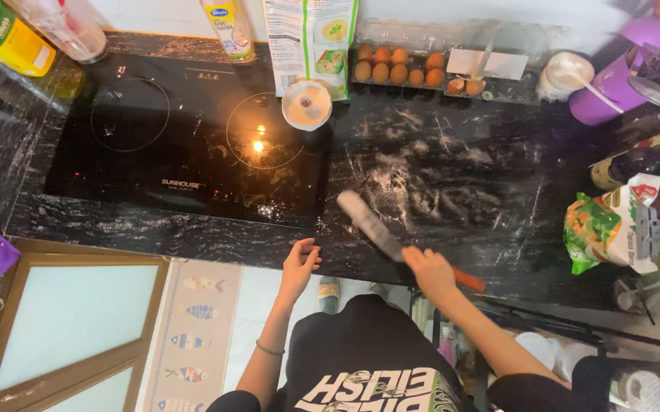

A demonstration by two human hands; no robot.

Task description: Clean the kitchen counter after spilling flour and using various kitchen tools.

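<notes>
Fingers of the right hand (427, 271) are wrapped shut around the orange handle of a knife (379, 231), whose broad blade, dusted white, lies low over the black marble counter (497, 229) and points up and left toward the cooktop. Left hand (299, 263) has nothing in it; the fingers are loosely curled and rest at the counter's front edge, just beside the lower right corner of the black induction cooktop (154, 152). Flour is smeared in streaks across the counter beyond the blade tip, thickest in the middle. Judgement: the blade looks to be scraping or gathering that flour; a flat angle and short pulls toward one spot would serve best, with the free hand kept clear of the edge. A small white bowl (307, 104) sits on the cooktop's right back corner. Further out, an egg tray (402, 69) stands at the wall, well apart from both hands. A purple cup (612, 84) and bottles crowd the right end, with a green-and-white packet (612, 225) nearer the front.
</notes>
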